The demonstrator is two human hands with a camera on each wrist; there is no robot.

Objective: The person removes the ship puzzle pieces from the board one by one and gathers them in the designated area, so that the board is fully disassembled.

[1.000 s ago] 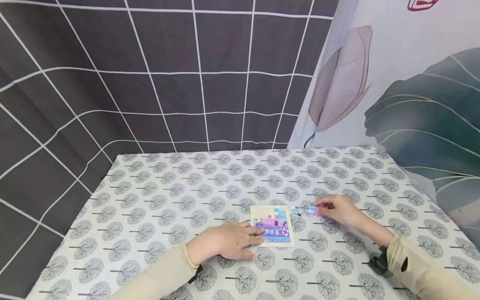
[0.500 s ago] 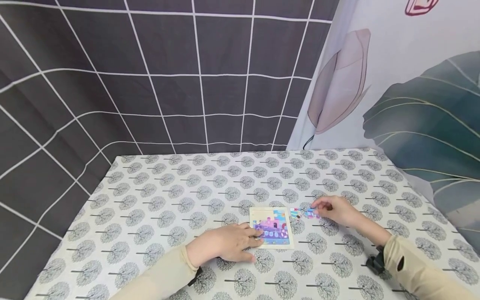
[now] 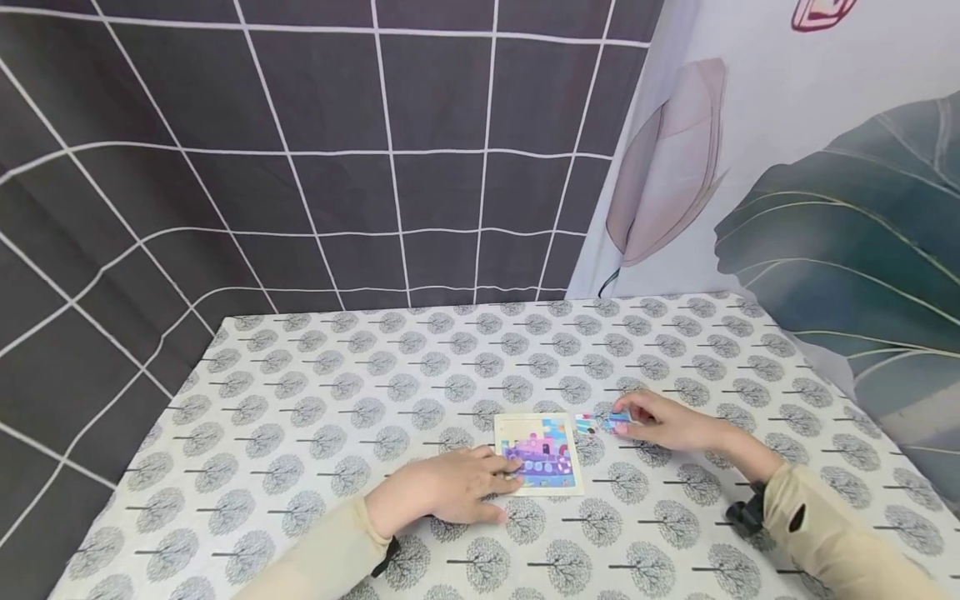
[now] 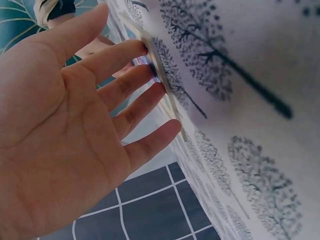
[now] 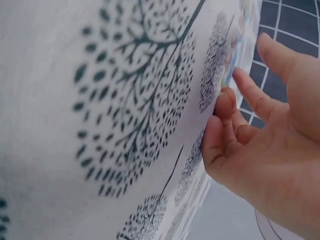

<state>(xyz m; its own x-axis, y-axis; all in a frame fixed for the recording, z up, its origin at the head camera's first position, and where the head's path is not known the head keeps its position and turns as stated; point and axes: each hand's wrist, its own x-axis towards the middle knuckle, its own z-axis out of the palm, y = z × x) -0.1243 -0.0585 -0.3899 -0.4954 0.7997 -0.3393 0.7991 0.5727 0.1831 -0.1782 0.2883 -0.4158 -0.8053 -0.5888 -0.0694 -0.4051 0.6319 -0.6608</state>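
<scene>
A square jigsaw puzzle board (image 3: 537, 490) with a pale frame lies on the table, its purple and pink picture partly filled and its upper left showing bare backing. My left hand (image 3: 459, 486) rests on the board's left edge with fingers stretched out; in the left wrist view the fingertips meet the frame's edge (image 4: 159, 65). Just right of the board lie several loose puzzle pieces (image 3: 587, 423). At their right end, my right hand (image 3: 670, 422) touches a blue and purple piece (image 3: 619, 421). In the right wrist view, the thumb stands apart from the index finger and the other fingers bend loosely.
A white cloth (image 3: 337, 417) printed with grey trees covers the table. Behind it hangs a dark curtain (image 3: 435, 192) with a white grid, and at the right a pale curtain (image 3: 600, 279) with leaf prints. Black straps (image 3: 746, 510) sit at the wrists.
My right hand has shifted slightly left toward the board, its thumb and index finger spreading a little. The left hand stays on the board. The head view has swung slightly.
</scene>
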